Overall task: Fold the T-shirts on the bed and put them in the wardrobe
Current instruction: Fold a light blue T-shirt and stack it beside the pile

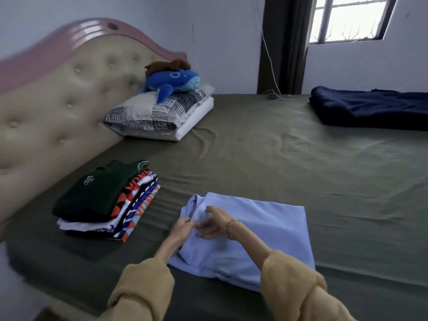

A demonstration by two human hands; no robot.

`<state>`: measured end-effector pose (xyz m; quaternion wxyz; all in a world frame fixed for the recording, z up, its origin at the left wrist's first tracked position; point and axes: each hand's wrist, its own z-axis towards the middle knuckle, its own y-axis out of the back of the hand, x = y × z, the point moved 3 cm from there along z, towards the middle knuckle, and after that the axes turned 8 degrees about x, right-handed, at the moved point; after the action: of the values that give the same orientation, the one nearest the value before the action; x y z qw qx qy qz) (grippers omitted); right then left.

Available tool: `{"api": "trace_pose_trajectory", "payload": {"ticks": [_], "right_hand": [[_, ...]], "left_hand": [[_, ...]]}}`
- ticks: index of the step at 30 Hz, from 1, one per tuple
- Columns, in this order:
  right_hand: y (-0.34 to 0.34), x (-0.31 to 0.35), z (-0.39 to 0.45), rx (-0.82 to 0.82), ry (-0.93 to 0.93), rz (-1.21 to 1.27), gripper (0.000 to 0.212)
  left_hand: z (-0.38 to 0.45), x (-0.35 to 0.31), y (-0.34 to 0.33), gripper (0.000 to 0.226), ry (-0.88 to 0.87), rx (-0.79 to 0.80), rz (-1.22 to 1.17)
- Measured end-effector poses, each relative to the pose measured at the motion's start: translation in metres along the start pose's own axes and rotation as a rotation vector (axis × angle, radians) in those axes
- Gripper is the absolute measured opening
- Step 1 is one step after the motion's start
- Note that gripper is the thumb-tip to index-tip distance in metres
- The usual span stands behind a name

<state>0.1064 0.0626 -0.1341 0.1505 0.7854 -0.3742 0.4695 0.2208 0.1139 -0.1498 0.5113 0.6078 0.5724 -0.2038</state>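
Note:
A light blue T-shirt lies partly folded on the olive bed sheet, near the bed's front edge. My left hand pinches the cloth at the shirt's left side, by the collar. My right hand rests flat on the shirt beside it, fingers spread and pointing left. To the left stands a pile of several folded T-shirts, a dark green one on top and patterned orange, white and blue ones under it. The wardrobe is out of view.
A padded beige headboard runs along the left. Stacked pillows with a blue plush whale sit at the back. A folded navy blanket lies at the far right. A cable lies near the curtain.

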Motion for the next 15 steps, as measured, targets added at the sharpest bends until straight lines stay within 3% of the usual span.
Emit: {"api": "trace_pose_trajectory", "payload": {"ticks": [2,5,9,13,15], "right_hand": [[0.004,-0.004,-0.003,0.018,0.007,-0.027,0.033],[0.022,-0.005,-0.009,-0.081,0.073,-0.106,0.016],[0.044,-0.009,-0.022,-0.224,0.135,-0.195,0.025],[0.074,-0.015,-0.039,-0.483,0.180,-0.582,0.032],[0.090,-0.022,-0.050,-0.624,0.121,-0.689,0.034]], "left_hand": [[0.003,0.003,0.003,0.030,0.000,-0.026,0.086],[-0.004,0.002,0.009,0.037,0.020,-0.066,0.248],[-0.011,0.007,0.016,0.040,0.016,-0.128,0.298],[-0.020,0.009,0.010,0.028,-0.044,-0.229,0.387],[-0.028,0.005,0.001,0.020,-0.027,-0.302,0.571]]}}
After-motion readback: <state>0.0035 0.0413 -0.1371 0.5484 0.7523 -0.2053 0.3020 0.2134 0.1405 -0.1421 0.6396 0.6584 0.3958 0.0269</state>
